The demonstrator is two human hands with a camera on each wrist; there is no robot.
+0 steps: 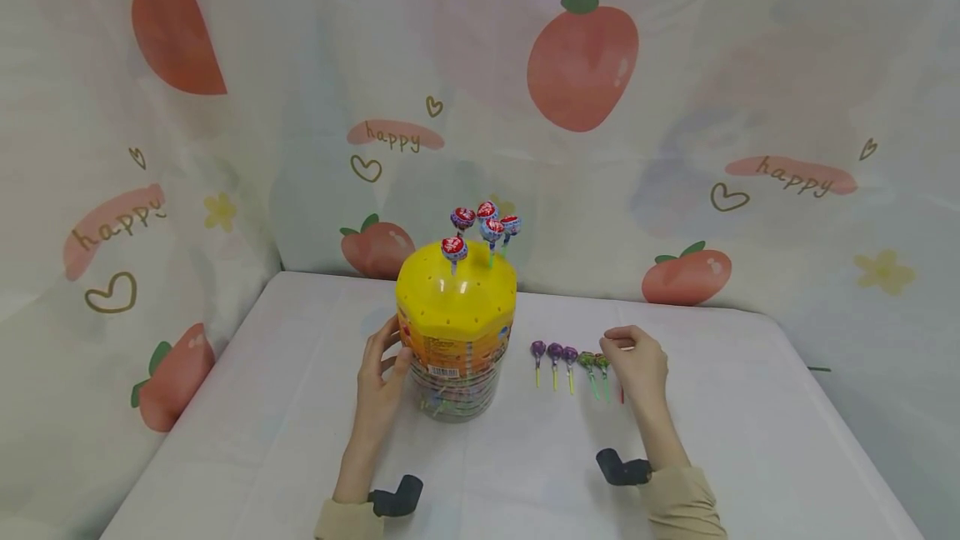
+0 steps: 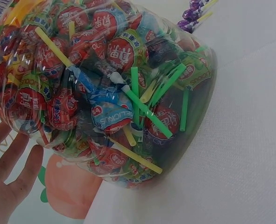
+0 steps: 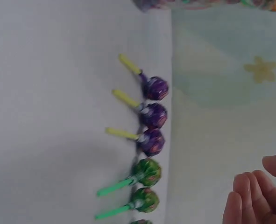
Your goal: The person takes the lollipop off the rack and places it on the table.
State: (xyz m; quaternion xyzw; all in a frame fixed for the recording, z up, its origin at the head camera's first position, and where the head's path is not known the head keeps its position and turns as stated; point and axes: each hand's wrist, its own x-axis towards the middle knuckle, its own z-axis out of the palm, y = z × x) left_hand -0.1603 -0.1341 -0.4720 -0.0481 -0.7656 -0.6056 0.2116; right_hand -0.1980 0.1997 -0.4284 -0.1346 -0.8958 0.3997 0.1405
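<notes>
A clear ribbed jar point(image 1: 468, 394) with a yellow lid point(image 1: 450, 307) and orange label stands on the table, full of wrapped lollipops point(image 2: 112, 112). Several lollipops point(image 1: 454, 249) stand upright in the lid's holes. My left hand point(image 1: 381, 386) rests against the jar's left side; in the left wrist view its fingers point(image 2: 18, 154) are spread, fairly straight. Right of the jar lies a row of lollipops, purple with yellow sticks point(image 3: 154, 115) and green with green sticks point(image 3: 148, 171). Over the row's right end hovers my right hand point(image 1: 637, 365), thumb apart from the fingers, nothing seen between them. A red stick point(image 1: 621, 396) shows beneath it.
A white cloth covers the table point(image 1: 525, 473). Behind and to the left hangs a printed curtain point(image 1: 480, 48) with fruit and "happy" lettering. A black strap mount point(image 1: 397, 497) sits at the left wrist and another black mount point(image 1: 622, 467) at the right.
</notes>
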